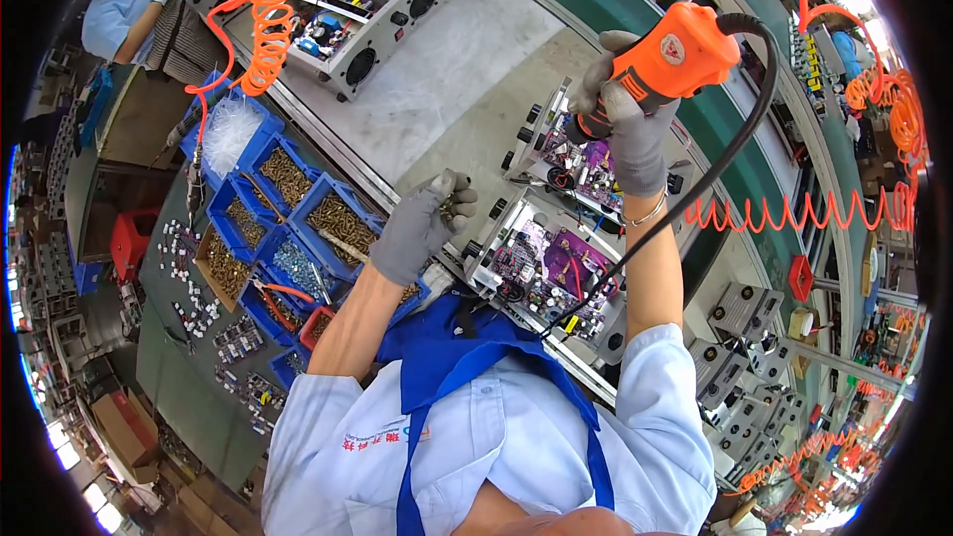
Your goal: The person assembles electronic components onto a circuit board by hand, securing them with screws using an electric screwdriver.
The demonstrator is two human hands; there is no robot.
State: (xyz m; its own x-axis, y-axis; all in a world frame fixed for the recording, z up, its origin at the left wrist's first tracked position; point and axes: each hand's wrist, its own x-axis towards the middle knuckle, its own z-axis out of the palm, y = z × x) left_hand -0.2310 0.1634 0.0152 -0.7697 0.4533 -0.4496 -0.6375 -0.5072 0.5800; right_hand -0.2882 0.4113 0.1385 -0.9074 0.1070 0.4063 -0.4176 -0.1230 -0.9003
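Note:
My gloved right hand (635, 124) is wrapped around an orange electric screwdriver (680, 52), raised above the work line, its black cable (695, 189) looping down toward my apron. My left hand (417, 223), gloved in grey, is curled closed with small brass-coloured screws showing at the fingers. It hovers between the blue screw bins and an open metal device (531, 268), whose purple circuit board (576, 263), red wires and white connectors lie exposed. Beyond that sits a second open device (586, 174), partly hidden behind my right hand and the screwdriver.
Blue bins (316, 243) of screws stand at left, with red-handled pliers (283, 290) across them. Orange coiled hoses (266, 35) hang at upper left and along the right. More open devices (382, 60) stand at the far side. A co-worker (124, 15) is at upper left.

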